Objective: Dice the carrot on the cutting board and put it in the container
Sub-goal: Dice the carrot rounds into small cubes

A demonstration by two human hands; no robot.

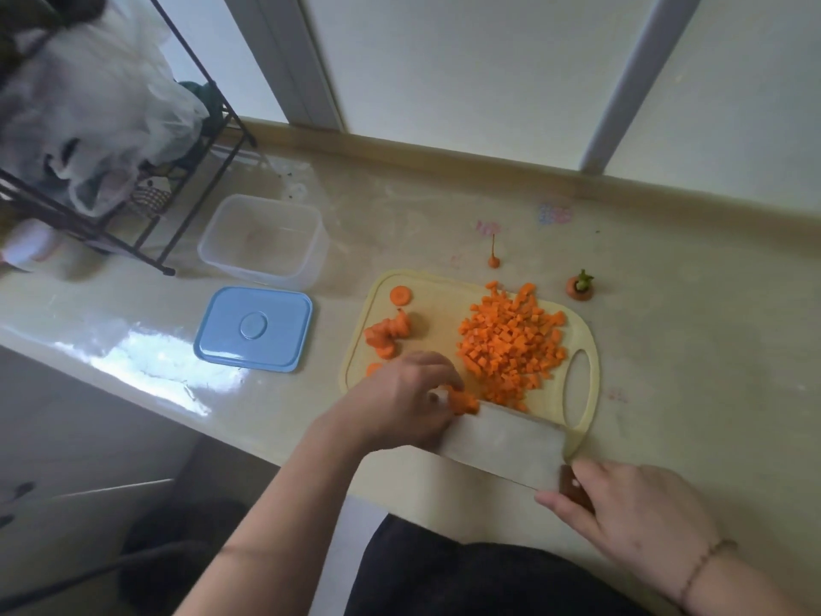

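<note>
Carrot (pixel 464 401) mid-dicing on cutting board (pixel 444 317) at frame centre, pinned under curled left hand (pixel 406 400), cleaver (pixel 502 442) gripped by right hand (pixel 631 513); probably next, remaining slices (pixel 386 335), then container (pixel 262 237) upper left.

On the counter: one pale yellow plastic cutting board (pixel 577 331), one clear rectangular plastic container (pixel 262 242), one blue rectangular lid (pixel 253 329), one broad steel cleaver (pixel 502 442), two trimmed carrot ends (pixel 579 287), one heap of orange carrot dice (pixel 511 344).
</note>
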